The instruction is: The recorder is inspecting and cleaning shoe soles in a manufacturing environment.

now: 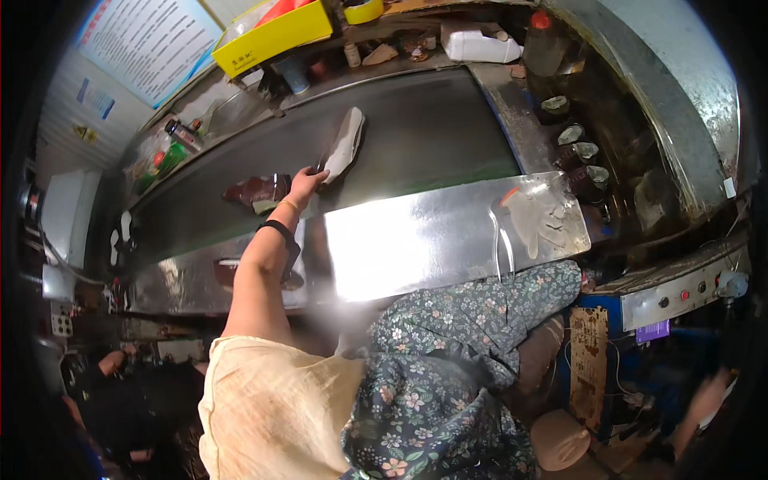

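Note:
My left hand [302,187] reaches out over a dark conveyor belt [436,120]. Its fingers are closed on the near end of a long whitish shoe sole [346,146], which points away from me. Just left of the hand, a shiny dark-brown shoe upper [260,190] lies on the belt. Partly behind my forearm, another brown shoe piece [225,273] sits on the metal ledge. My right hand does not show.
A bright metal plate [416,240] lies before me, with grey paste [534,224] at its right. Several pale-topped dark shoe forms [588,150] stand at right. A yellow box [276,40] and white jug [480,44] are at the back. A control panel [680,296] is at lower right.

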Demonstrator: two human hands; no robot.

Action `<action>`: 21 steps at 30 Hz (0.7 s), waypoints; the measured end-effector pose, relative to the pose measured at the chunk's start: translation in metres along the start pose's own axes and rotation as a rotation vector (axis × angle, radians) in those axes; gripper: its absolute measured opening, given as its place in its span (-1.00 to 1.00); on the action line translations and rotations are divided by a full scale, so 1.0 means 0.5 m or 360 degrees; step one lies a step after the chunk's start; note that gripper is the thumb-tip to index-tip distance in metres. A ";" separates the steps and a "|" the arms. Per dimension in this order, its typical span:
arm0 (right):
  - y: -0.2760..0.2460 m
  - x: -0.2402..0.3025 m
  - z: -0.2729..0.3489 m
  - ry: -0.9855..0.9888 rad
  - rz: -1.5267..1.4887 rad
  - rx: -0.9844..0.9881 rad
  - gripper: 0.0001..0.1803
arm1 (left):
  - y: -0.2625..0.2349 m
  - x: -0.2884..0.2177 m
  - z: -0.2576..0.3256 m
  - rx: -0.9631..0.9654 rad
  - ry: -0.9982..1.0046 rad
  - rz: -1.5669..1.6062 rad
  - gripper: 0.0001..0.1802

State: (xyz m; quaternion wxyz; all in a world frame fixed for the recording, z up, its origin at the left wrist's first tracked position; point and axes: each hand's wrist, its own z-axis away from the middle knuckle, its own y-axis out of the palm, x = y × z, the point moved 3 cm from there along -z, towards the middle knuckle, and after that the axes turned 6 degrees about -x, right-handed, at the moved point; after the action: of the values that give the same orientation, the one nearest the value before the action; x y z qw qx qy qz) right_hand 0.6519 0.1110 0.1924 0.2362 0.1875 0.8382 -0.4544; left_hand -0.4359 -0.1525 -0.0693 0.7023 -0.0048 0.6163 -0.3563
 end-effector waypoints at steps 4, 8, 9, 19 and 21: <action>-0.102 0.478 0.097 0.0226 -0.1561 0.0604 -0.71 | 0.079 -0.029 -0.069 -0.0063 -0.0050 -0.0505 -0.33; -0.264 0.834 0.136 0.0088 -0.2221 0.0704 -0.66 | 0.192 -0.103 0.027 0.0429 0.0022 0.0530 -0.53; -0.301 0.909 0.123 0.0289 -0.2556 0.0852 -0.70 | 0.209 -0.120 0.079 0.0659 -0.0115 0.0641 -0.54; -0.536 0.838 -0.012 0.0451 -0.2535 -0.0506 -0.72 | 0.377 -0.245 0.676 0.2006 0.0899 0.0330 -0.36; -0.556 0.805 0.038 0.0392 -0.2277 -0.0567 -0.73 | 0.428 -0.283 0.696 0.2300 0.0556 0.0574 -0.30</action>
State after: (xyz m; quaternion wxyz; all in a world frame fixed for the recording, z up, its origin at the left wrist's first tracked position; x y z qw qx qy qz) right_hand 0.1799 -0.0088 0.1427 -0.1860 -0.3952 0.8368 -0.3302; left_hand -0.0257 -0.0717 0.0409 0.4706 0.6127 0.3235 -0.5463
